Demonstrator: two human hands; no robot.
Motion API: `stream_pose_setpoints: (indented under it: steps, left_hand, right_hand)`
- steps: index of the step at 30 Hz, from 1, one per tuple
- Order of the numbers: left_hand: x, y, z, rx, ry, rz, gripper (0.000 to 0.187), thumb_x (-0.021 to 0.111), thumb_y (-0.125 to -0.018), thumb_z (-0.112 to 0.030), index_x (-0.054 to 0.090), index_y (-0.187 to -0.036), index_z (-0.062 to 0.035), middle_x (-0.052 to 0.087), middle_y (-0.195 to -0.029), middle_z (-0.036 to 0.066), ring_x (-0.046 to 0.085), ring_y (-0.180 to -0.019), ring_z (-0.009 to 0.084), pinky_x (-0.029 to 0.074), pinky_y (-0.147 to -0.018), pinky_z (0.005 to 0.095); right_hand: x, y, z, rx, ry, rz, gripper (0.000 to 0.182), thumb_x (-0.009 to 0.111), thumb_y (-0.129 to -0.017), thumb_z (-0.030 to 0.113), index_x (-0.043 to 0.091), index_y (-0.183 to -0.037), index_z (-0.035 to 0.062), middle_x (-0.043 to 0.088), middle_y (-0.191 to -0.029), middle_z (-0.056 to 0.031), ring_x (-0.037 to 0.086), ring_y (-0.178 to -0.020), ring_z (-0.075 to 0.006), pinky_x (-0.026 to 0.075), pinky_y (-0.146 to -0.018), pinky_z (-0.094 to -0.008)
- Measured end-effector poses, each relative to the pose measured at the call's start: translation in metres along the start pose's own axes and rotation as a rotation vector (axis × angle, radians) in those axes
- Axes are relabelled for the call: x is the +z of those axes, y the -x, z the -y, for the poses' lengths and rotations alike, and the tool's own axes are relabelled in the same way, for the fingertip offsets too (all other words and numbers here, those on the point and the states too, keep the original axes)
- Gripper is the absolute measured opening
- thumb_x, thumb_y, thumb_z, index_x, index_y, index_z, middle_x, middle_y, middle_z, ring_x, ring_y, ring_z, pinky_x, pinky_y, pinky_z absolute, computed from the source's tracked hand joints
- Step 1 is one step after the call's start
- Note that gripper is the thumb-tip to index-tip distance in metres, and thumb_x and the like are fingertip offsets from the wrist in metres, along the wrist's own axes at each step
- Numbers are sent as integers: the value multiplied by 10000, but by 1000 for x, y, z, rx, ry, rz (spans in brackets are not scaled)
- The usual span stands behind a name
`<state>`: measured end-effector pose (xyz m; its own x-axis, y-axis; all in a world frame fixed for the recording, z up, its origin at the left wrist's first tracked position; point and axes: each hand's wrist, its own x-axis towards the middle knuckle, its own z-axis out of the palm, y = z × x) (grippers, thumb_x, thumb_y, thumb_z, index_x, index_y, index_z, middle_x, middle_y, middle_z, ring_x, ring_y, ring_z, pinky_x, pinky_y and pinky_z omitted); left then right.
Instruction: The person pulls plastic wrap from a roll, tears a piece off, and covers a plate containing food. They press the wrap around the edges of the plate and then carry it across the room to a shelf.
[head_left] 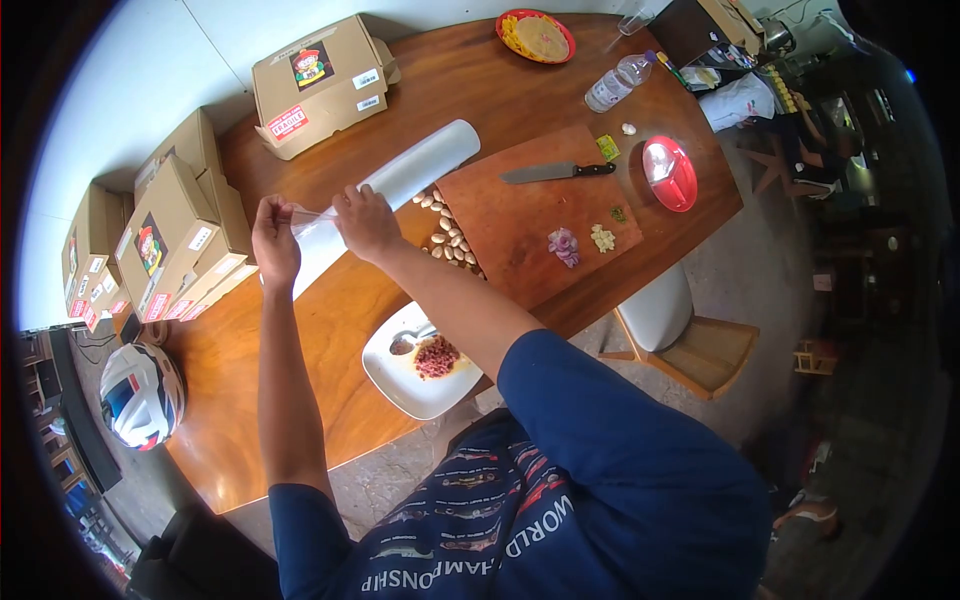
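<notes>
Both hands are over a long white plastic roll (425,160) lying on the wooden table. My left hand (276,240) is closed on the thin clear film at the roll's lower left end. My right hand (368,222) grips film too, at the middle of the roll, with its fingers bent. A bit of film is stretched between the two hands. Just right of the roll lie several pale nuts or cloves (450,240), beside a wooden cutting board (500,225). Nearer my body stands a white plate (400,395) with reddish chopped food (436,357) and a spoon.
Cardboard boxes (320,95) stand along the wall. On the board are a knife (540,173) and chopped onion (563,246). Farther off are a bottle (618,84), a red plate (669,174) and a food plate (536,37). A helmet (140,395) and chair (660,305) flank the table.
</notes>
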<state>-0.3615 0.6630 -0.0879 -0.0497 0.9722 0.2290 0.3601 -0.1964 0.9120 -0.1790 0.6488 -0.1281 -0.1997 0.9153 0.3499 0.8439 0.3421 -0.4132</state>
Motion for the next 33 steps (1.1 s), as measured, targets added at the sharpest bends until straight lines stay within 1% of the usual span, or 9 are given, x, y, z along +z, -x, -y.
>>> stream_pose_setpoints:
  steps: [5,13,15,18,24,26,28,30,33]
  left_hand:
    - [-17,-7,-8,-16,107,-50,83,563,-1116,-49,582,-1039,-26,547,-917,-23,506,-851,86,448,-814,229]
    - [-7,-5,-3,-75,198,-85,91,552,-1121,-45,595,-1042,-29,563,-910,-23,517,-828,76,462,-761,241]
    - [5,-2,17,-73,223,-79,92,552,-1122,-46,596,-1043,-29,570,-901,-21,517,-815,78,464,-757,244]
    - [13,7,27,-101,214,-72,109,551,-1131,-59,591,-1030,-52,540,-895,-41,486,-816,63,431,-755,234]
    - [38,26,9,-63,73,103,163,685,-1061,-130,635,-1162,-12,698,-946,73,681,-917,213,540,-876,334]
    - [52,34,-11,433,-717,-38,312,752,-995,-174,646,-1256,-41,716,-943,114,717,-928,336,562,-916,413]
    - [60,30,-4,392,-690,-53,283,773,-943,-157,682,-1191,-57,706,-925,139,702,-893,400,568,-861,460]
    - [59,19,18,194,-514,239,140,740,-937,-95,697,-1061,-46,705,-945,168,700,-893,419,563,-794,479]
    - [53,15,-3,176,-477,209,20,683,-948,-46,674,-957,-30,686,-950,196,691,-876,439,546,-737,504]
  right_hand:
    - [3,-16,-23,-75,172,34,214,619,-970,148,640,-1167,68,617,-1167,-118,635,-1085,-296,577,-826,-430]
    - [2,-3,-37,246,258,67,233,610,-984,142,618,-1212,94,605,-1173,-113,628,-1089,-304,569,-858,-437]
    - [4,10,-41,287,254,20,197,686,-899,54,632,-1087,74,597,-1146,-137,616,-1053,-346,582,-820,-444]
    - [0,15,-54,122,97,119,259,705,-882,32,648,-1131,66,597,-1225,-138,614,-1072,-367,582,-875,-469]
    - [-6,-28,-81,-140,-12,434,142,687,-872,9,758,-990,45,709,-1143,-155,697,-1101,-363,587,-947,-460]
    - [-5,-20,-76,-135,-40,336,110,700,-867,23,757,-954,58,702,-1130,-143,695,-1076,-362,587,-945,-451]
    - [-7,-11,-73,-105,-86,284,126,706,-858,14,741,-969,60,689,-1090,-130,688,-1063,-354,575,-950,-451]
    - [-7,-2,-69,-77,-130,233,149,711,-848,4,724,-984,62,676,-1049,-117,681,-1050,-346,564,-955,-450]
    - [-8,10,-65,38,-150,-8,148,721,-858,43,632,-974,70,628,-1004,-115,651,-1003,-344,556,-908,-476]
